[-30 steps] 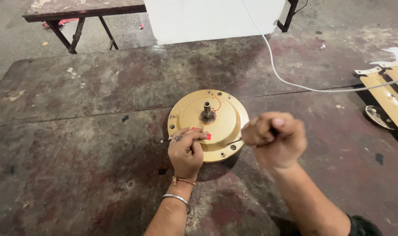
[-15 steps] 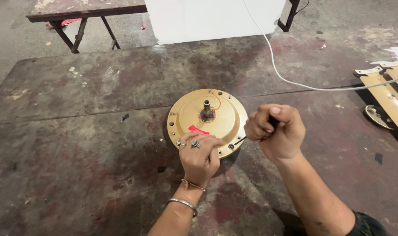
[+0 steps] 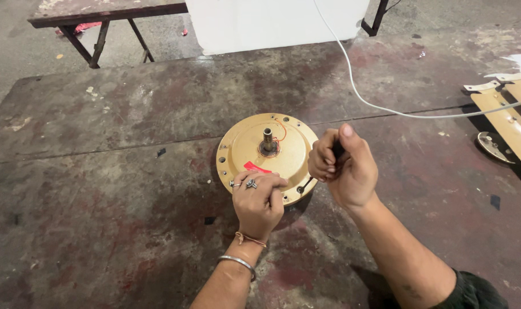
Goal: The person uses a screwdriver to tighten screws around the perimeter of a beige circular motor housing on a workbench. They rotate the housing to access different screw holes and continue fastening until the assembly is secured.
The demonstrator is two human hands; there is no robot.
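Head view looks down on a round gold-painted motor housing (image 3: 266, 155) lying flat on a worn, dark counter (image 3: 100, 171).

Step in hand, as judged: a screw at the housing's rim is being worked with a screwdriver (image 3: 306, 184). The right hand (image 3: 343, 169) is closed in a full fist round the dark handle, thumb up, just right of the housing; the thin shaft slants down and left to the rim at the housing's near right edge. The left hand (image 3: 257, 200) rests on the near edge of the housing, fingers (image 3: 255, 182) curled down and pressed to the metal, holding nothing that can be seen; it appears to steady the housing. Whether the tip is seated in a screw head cannot be told.

Next move, as judged: it calls for the tip kept square in the screw, downward pressure from the right fist, and the left hand holding the housing against turning.

Materials and shapes:
- Housing: a shallow domed metal disc, smooth gold paint, small holes spaced round its flange, a short steel shaft (image 3: 268, 139) upright at centre in a dark bearing seat, a thin red wire beside the shaft, a red label near the left hand.
- Counter: flat, scuffed, stained dark red and grey, with small chips of debris.
- White cable (image 3: 363, 97): smooth, curving across the counter beyond the housing to its right.
- Gold fan blades (image 3: 509, 123) with pale metal brackets: flat, lying well right of the housing.
- Left wrist: a metal bangle and a thread band; rings on two fingers.
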